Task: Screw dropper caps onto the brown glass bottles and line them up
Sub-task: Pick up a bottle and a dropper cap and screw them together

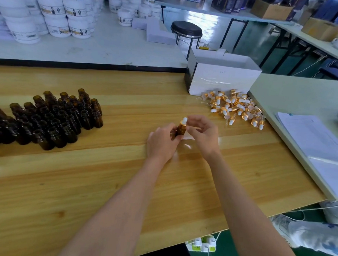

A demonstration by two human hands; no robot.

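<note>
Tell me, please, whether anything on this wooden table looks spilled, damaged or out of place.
Nothing looks damaged or spilled. The only untidy spot is the dropper caps, lying in a loose, jumbled heap in front of the white box. The uncapped brown bottles appear to stand upright.

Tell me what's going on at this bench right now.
A person's left hand holds a brown bottle over the wooden table while the right hand pinches the dropper cap on its neck. A cluster of uncapped bottles stands to the left; a pile of loose caps lies by the white box on the right. No finished row shows.
</note>
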